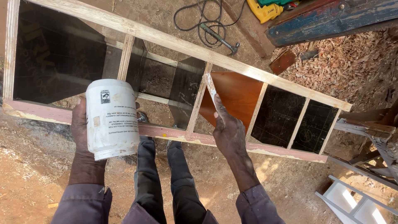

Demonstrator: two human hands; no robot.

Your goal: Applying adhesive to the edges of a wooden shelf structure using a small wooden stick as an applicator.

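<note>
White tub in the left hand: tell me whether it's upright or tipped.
Tipped. The white tub, gripped by the left hand, lies nearly on its side; its label text runs upside down.

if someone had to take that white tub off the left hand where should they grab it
Take the white tub around its round body near the lower rim, coming in from the right side. The left hand already wraps the left wall and back, so the right wall and the front with the label are bare. The tub is wide, so a spread grip across the wall probably holds better than a pinch at the rim.
</note>
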